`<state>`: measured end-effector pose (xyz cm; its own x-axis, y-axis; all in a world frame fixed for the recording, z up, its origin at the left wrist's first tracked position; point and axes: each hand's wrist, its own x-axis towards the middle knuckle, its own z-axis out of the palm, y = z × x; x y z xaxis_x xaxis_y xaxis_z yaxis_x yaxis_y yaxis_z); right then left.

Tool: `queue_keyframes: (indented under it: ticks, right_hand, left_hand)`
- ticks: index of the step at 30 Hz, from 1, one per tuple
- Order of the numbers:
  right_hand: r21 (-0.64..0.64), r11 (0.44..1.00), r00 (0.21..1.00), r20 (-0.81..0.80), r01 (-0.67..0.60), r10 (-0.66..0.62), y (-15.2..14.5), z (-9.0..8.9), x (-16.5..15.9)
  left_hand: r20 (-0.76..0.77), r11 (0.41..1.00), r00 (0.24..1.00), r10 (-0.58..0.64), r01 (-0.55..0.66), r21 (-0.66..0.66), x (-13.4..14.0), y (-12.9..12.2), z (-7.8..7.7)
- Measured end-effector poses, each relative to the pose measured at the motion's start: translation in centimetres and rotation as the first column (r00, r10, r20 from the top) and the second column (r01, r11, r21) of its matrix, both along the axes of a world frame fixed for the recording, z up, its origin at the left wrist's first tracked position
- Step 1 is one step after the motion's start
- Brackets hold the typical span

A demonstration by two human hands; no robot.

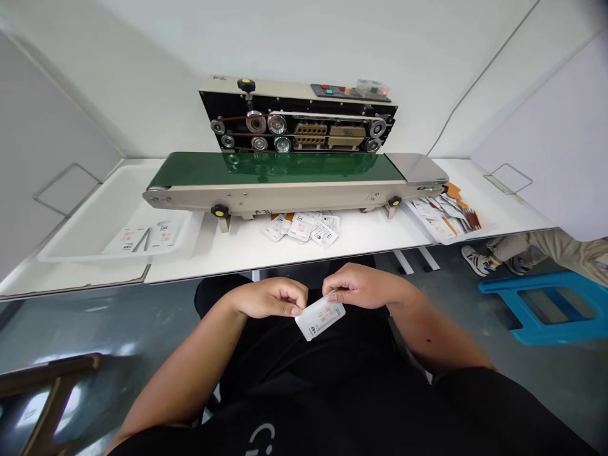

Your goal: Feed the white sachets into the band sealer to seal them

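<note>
A small white packet (319, 320) with red and black print is held tilted above my lap. My left hand (273, 297) pinches its left corner between thumb and curled fingers. On its upper right edge, my right hand (361, 286) grips it the same way, thumb on the printed face. Straight ahead, several similar packets (304, 228) lie in a loose pile on the white table (237, 253), under the front of a sealing machine (299, 126) with a green conveyor belt (285, 170).
To the left stands a translucent white bin (95, 250) with a few packets inside. At the right, a tray (446, 239) holds many white and orange packets. A blue stool (551, 310) and another person's legs (532, 250) are on the right. A wooden chair (52, 392) is lower left.
</note>
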<state>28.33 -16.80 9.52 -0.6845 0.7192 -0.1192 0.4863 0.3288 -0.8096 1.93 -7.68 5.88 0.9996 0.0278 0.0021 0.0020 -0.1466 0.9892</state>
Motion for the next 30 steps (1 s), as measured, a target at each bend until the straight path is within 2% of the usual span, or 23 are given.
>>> queue_keyframes:
  ticks: [3, 5, 7, 8, 10, 13, 17, 20, 23, 24, 25, 26, 28, 29, 30]
  right_hand:
    - [0.054, 0.998, 0.997, 0.072, -0.019, 0.015, 0.7, 1.9, 1.4]
    - [0.074, 0.997, 0.996, 0.079, 0.039, -0.045, 1.0, 3.1, 2.8]
    - [0.054, 0.98, 0.981, 0.014, 0.191, -0.192, 1.2, 4.1, 4.5]
    - [0.027, 0.955, 0.955, -0.038, 0.295, -0.293, 1.2, 4.5, 5.2]
    - [-0.05, 0.867, 0.856, -0.144, 0.495, -0.497, 1.0, 5.0, 6.2]
    - [-0.175, 0.745, 0.697, -0.266, 0.644, -0.666, 0.6, 5.0, 6.8]
    - [-0.318, 0.673, 0.563, -0.377, 0.667, -0.736, 0.5, 4.3, 6.4]
    - [-0.377, 0.65, 0.511, -0.409, 0.66, -0.756, 1.3, 4.4, 7.2]
    - [-0.379, 0.656, 0.521, -0.404, 0.653, -0.752, 4.0, 5.7, 10.6]
    - [-0.363, 0.639, 0.491, -0.423, 0.678, -0.761, 5.4, 6.3, 12.2]
    - [-0.345, 0.597, 0.426, -0.456, 0.724, -0.781, 6.9, 7.0, 14.1]
    - [-0.33, 0.512, 0.315, -0.498, 0.793, -0.808, 8.5, 7.6, 15.9]
    - [-0.331, 0.239, 0.016, -0.556, 0.913, -0.831, 11.8, 8.7, 19.3]
    - [-0.341, 0.108, -0.111, -0.563, 0.934, -0.819, 13.3, 9.0, 20.6]
    - [-0.353, 0.009, -0.202, -0.556, 0.936, -0.806, 14.6, 9.2, 21.5]
  left_hand:
    - [0.011, 0.996, 0.996, -0.089, 0.089, -0.005, -0.1, 0.6, -0.1]
    - [0.027, 0.994, 0.994, -0.104, 0.104, -0.011, -0.5, 0.8, -0.4]
    - [0.052, 1.0, 0.999, -0.012, 0.012, -0.001, -1.2, 1.0, -1.1]
    - [0.069, 0.998, 0.996, 0.061, -0.062, 0.006, -1.6, 1.1, -1.4]
    - [0.098, 0.975, 0.97, 0.221, -0.224, 0.014, -2.5, 1.4, -2.2]
    - [0.128, 0.889, 0.882, 0.453, -0.458, 0.008, -3.9, 2.5, -3.2]
    - [0.138, 0.731, 0.723, 0.676, -0.682, -0.005, -5.5, 4.6, -3.9]
    - [0.119, 0.644, 0.635, 0.763, -0.764, -0.049, -6.2, 5.8, -4.4]
    - [0.129, 0.615, 0.603, 0.787, -0.783, -0.092, -6.6, 6.5, -5.0]
    - [0.128, 0.614, 0.602, 0.788, -0.784, -0.094, -6.7, 6.6, -5.1]
    - [0.121, 0.615, 0.604, 0.788, -0.784, -0.087, -6.7, 6.7, -5.3]
    - [0.111, 0.616, 0.607, 0.787, -0.784, -0.077, -6.8, 6.8, -5.4]
    - [0.097, 0.613, 0.606, 0.789, -0.788, -0.064, -6.8, 7.1, -5.5]
    - [0.097, 0.61, 0.603, 0.792, -0.79, -0.066, -6.8, 7.1, -5.5]
    - [0.1, 0.607, 0.6, 0.794, -0.792, -0.07, -6.8, 7.2, -5.5]
